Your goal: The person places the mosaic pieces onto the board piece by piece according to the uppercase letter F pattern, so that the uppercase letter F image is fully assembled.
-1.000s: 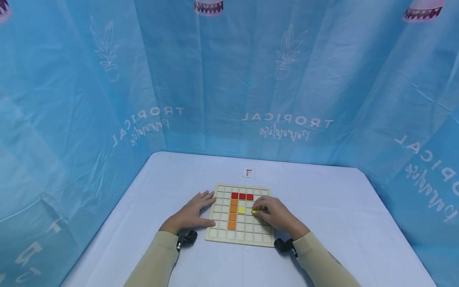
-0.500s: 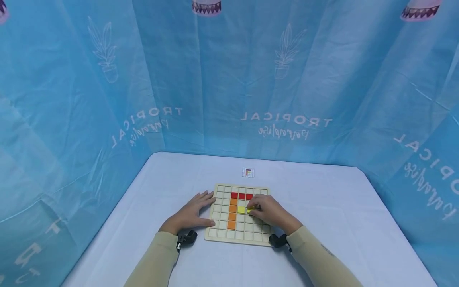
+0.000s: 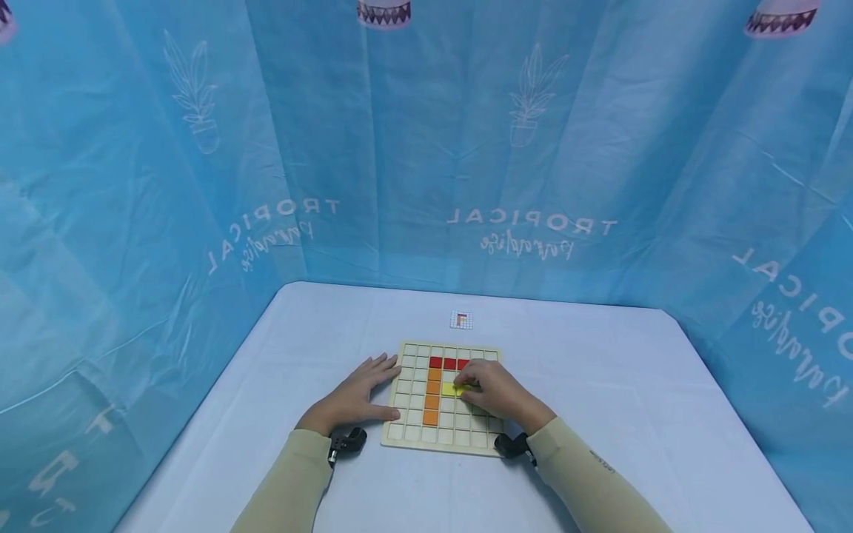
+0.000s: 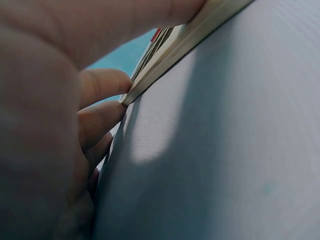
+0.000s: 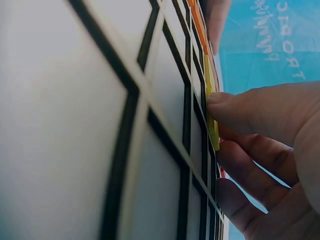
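Observation:
A wooden grid board (image 3: 460, 437) lies on the white table. My right hand (image 3: 500, 391) is over its right half, pinching a yellow square tile (image 5: 214, 131) between thumb and fingers. That tile sits at the grid surface, directly right of another yellow tile (image 3: 448, 389). A column of orange tiles (image 3: 432, 402) runs down the board, topped by a row of red tiles (image 3: 443, 363); the rightmost red one is partly behind my fingers. My left hand (image 3: 353, 397) rests against the board's left edge with fingers spread, thumb and fingertips touching the rim.
A small pattern card (image 3: 461, 320) printed with a coloured grid lies behind the board. White cloth (image 3: 586, 355) covers the table around it. Blue printed curtains (image 3: 426, 163) hang behind and at both sides. Each wrist carries a black camera (image 3: 512, 446).
My right hand has moved left over the board with the yellow tile, bringing it beside the other yellow tile and lower into the grid. My left hand has stayed in place.

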Available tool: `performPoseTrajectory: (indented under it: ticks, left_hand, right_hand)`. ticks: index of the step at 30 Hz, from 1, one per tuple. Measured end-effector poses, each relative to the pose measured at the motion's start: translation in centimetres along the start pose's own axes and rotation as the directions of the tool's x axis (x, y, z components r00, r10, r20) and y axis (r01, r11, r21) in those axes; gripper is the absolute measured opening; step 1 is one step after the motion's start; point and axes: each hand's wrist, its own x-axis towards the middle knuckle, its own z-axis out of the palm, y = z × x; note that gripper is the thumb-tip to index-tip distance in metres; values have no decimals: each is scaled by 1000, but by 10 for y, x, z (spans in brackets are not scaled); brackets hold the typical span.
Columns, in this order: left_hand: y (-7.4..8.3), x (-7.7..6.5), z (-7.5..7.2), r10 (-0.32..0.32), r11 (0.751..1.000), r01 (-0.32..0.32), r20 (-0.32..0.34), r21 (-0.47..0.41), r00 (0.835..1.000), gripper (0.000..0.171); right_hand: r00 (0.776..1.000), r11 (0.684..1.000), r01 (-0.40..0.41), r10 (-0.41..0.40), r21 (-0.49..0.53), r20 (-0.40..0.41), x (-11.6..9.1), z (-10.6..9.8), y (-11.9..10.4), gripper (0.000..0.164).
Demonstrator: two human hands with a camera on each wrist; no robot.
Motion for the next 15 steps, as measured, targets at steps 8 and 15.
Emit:
performPoseTrajectory:
  ticks: [8, 15]
  left_hand:
    - [2, 2, -1, 23, 1000, -23, 1, -12, 1000, 100]
    - [-1, 3, -2, 5, 1000, -5, -2, -8, 1000, 102]
  right_hand:
    - [999, 997, -27, 29, 68, -25, -3, -12, 1, 19]
    - [980, 984, -113, 133, 136, -150, -19, -54, 20, 20]
